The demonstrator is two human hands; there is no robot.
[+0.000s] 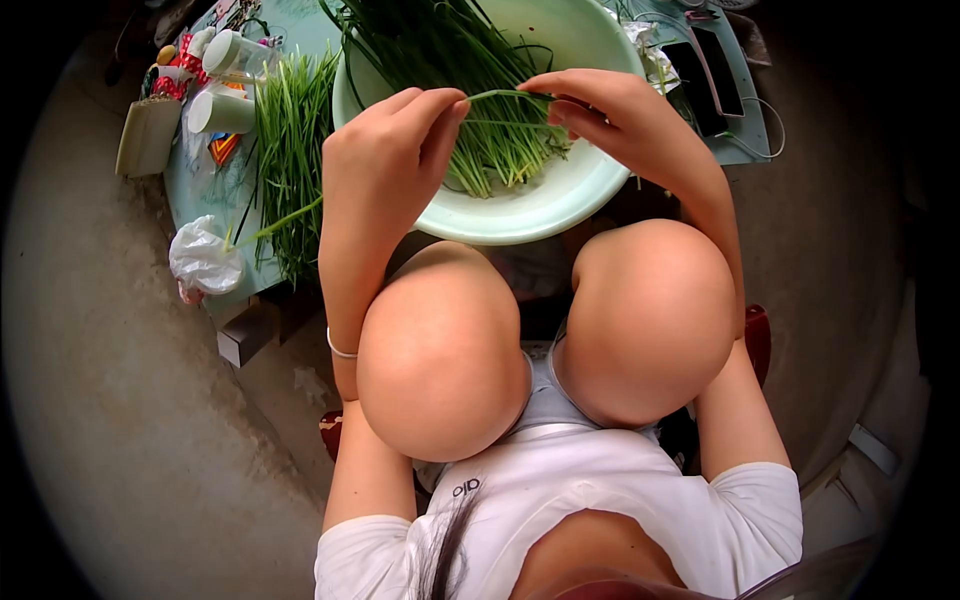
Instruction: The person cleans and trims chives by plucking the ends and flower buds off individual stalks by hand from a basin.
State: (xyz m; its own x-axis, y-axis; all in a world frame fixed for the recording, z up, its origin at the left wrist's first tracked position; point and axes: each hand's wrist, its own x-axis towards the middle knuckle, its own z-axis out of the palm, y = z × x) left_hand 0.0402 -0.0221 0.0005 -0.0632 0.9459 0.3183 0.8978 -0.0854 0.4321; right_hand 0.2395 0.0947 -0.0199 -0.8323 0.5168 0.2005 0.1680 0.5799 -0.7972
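Crosswise above the basin (560,215), a green blade (495,93) runs left to right, pinched between the fingers of the left hand (392,135) and right hand (615,110). Bunched stalks (505,155) point pale ends kneeward; the white shirt (590,475) seemingly reads "alo".

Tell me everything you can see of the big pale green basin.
The basin is wide and round, with a smooth, slightly glossy wall, plastic by its look, and a broad rim. It sits upright just beyond the knees, its far edge cut off by the picture. Long green stalks lie inside, pale ends nearest the person. Both hands are raised at its rim; whether they touch it is unclear. What it stands on is hidden.
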